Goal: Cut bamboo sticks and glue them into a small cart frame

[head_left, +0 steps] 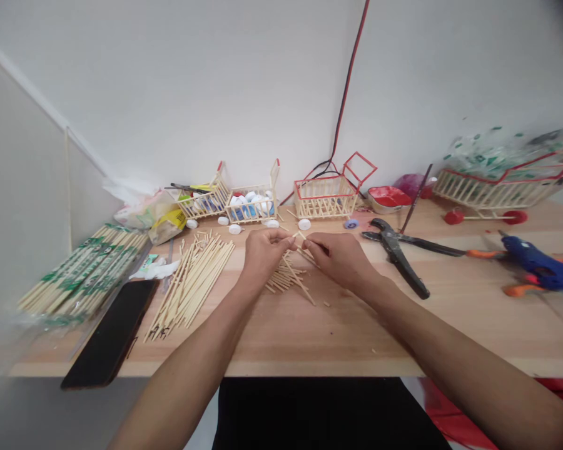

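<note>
My left hand [263,250] and my right hand [340,257] meet over the middle of the wooden table [309,331]. Both are closed in a pinch on short wooden sticks [300,236] held between the fingertips. Just below the hands lies a small heap of cut stick pieces [286,278]. A fan of long wooden sticks [190,284] lies to the left of my left hand.
Packs of wrapped chopsticks [82,272] and a black phone [112,331] lie at the left edge. Small stick baskets [251,203], one red-rimmed [326,195], stand by the wall. Black cutters [396,253], a blue glue gun [539,265] and a wheeled stick cart [492,190] are at right.
</note>
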Demonstrator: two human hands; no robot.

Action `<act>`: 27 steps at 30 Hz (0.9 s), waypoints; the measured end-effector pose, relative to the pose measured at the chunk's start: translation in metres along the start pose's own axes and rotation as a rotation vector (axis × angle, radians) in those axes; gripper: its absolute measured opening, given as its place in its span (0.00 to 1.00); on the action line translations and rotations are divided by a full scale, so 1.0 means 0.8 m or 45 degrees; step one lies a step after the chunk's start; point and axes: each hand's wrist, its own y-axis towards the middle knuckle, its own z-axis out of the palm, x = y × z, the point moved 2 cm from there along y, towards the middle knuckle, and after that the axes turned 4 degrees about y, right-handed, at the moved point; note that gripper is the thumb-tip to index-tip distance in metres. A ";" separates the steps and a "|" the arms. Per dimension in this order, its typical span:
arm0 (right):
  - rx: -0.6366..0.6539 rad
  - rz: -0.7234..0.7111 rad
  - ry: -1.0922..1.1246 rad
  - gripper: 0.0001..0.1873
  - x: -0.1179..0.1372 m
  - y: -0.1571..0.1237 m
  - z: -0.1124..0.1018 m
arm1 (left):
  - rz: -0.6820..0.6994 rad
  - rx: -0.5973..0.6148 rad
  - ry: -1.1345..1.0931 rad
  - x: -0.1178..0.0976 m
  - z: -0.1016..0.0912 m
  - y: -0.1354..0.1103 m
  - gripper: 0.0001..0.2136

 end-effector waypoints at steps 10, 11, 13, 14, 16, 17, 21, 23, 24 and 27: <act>0.009 0.023 -0.016 0.15 0.001 0.000 0.000 | -0.003 0.004 -0.026 0.001 0.002 0.001 0.05; 0.008 0.024 -0.014 0.15 0.001 -0.001 0.000 | -0.004 0.007 -0.027 0.000 0.002 0.001 0.05; 0.007 0.021 -0.012 0.15 0.002 0.000 0.000 | -0.002 0.014 -0.025 -0.001 0.002 0.000 0.05; 0.007 0.022 -0.013 0.14 0.002 0.000 0.000 | 0.001 0.017 -0.020 -0.001 0.002 0.000 0.05; 0.007 0.026 -0.019 0.14 0.002 0.000 0.000 | 0.008 0.017 -0.003 -0.002 0.001 -0.001 0.05; 0.007 0.027 -0.021 0.14 0.002 0.000 0.000 | 0.008 0.015 0.004 -0.002 0.001 -0.001 0.05; 0.007 0.020 -0.022 0.15 0.002 -0.001 0.001 | -0.015 0.015 -0.004 0.000 0.001 -0.001 0.05; 0.007 0.016 -0.022 0.15 0.001 -0.001 0.001 | -0.022 0.014 -0.001 0.000 0.001 0.000 0.05; 0.007 0.014 -0.024 0.15 0.001 -0.001 0.001 | -0.019 0.011 0.008 -0.001 0.001 0.000 0.05; 0.006 0.012 -0.038 0.15 0.001 -0.001 0.001 | -0.005 0.008 0.022 -0.001 0.001 0.000 0.05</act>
